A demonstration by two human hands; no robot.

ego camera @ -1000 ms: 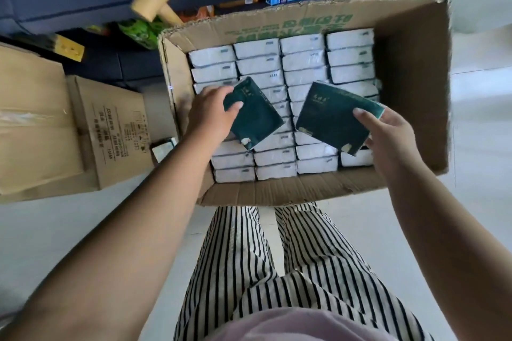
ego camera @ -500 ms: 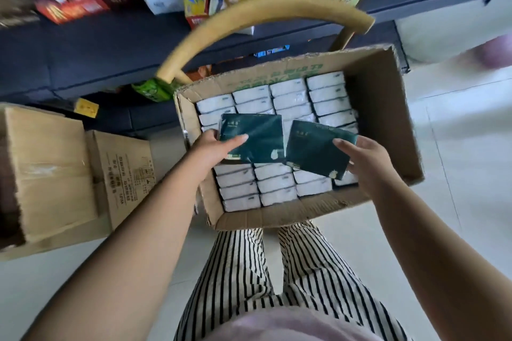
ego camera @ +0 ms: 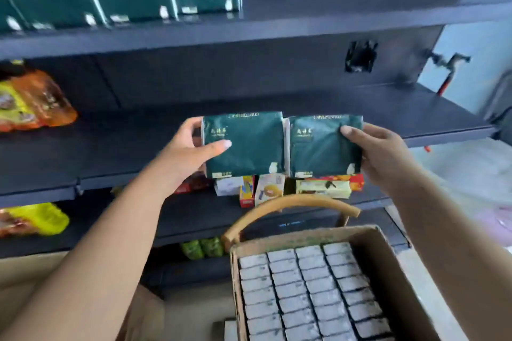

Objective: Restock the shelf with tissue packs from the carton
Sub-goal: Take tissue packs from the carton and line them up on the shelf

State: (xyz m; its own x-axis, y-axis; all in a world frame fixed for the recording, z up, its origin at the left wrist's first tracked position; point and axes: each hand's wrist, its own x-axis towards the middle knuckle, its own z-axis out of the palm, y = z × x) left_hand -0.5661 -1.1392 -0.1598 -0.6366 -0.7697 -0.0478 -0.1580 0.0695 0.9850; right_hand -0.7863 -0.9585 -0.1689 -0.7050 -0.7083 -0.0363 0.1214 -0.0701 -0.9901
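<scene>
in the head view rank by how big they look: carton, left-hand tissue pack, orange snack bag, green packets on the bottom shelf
1. carton
2. tissue pack held by the left hand
3. orange snack bag, though partly cut off at the frame edge
4. green packets

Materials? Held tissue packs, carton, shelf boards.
Tissue packs: likely thin plastic film, dark green, slight sheen and puckers.
Carton: corrugated cardboard, brown, matte, raw rim.
Shelf boards: probably painted metal, dark grey, thin flat lip; can't confirm.
</scene>
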